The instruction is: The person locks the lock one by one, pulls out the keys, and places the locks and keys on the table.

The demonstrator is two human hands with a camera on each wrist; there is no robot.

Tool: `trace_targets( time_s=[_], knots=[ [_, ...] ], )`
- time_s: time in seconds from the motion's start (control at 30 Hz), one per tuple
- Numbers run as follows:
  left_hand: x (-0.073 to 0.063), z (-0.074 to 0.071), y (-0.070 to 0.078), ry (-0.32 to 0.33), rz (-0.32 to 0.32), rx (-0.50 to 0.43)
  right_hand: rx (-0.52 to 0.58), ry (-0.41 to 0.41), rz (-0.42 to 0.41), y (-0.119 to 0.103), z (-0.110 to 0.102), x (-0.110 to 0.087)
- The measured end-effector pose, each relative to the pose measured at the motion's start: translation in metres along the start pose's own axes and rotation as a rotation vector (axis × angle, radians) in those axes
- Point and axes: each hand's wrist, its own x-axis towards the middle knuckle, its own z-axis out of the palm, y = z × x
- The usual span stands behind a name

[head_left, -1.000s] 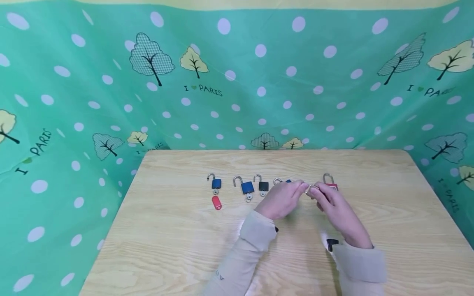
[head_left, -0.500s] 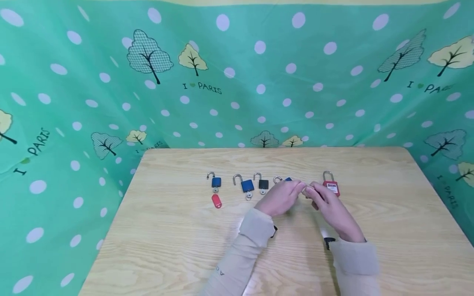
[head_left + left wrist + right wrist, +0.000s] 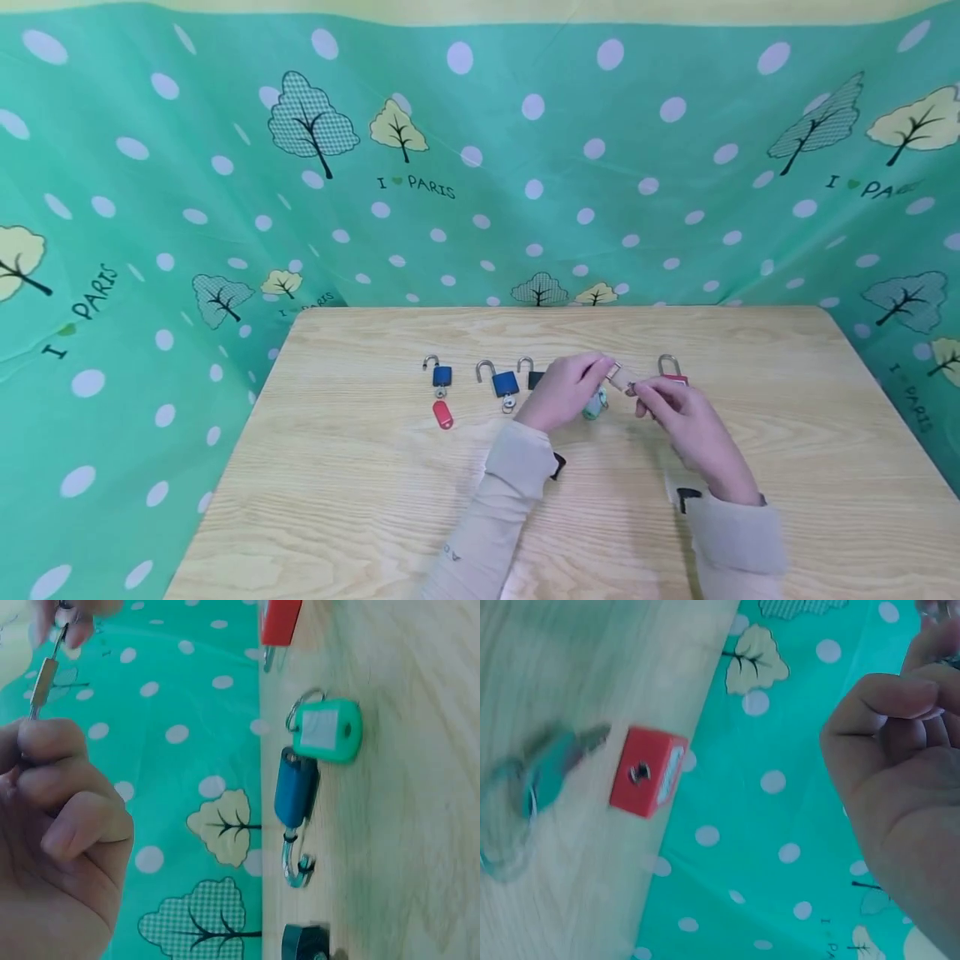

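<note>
Wooden table: 3 open padlocks beside hands.

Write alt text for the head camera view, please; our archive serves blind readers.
Two hands meet above a wooden table: the left hand and right hand each pinch one end of a small metal piece between them. A row of small padlocks lies behind: two blue padlocks, a black padlock, a red padlock. Green dotted cloth backs the table.

Curled fingers of the right hand fill one side; a red padlock stands on the worktop.
</note>
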Motion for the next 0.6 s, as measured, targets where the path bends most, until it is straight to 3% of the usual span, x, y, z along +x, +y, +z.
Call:
trace_targets(
  time_s=[0.13,0.27,0.4,0.6],
  knots=[
    [0.004,0.003,0.002,0.024,-0.016,-0.191,0.031,0.035,0.029,0.004,-0.005,-0.003],
    [0.007,0.012,0.005,0.031,-0.082,-0.417,0.103,0.102,0.069,0.005,-0.004,-0.004],
    [0.009,0.021,0.008,0.067,-0.118,-0.527,0.095,0.186,0.080,0.005,-0.005,-0.005],
    [0.014,0.027,0.012,0.128,-0.135,-0.664,-0.024,0.214,0.046,0.003,-0.009,-0.004]
  ],
)
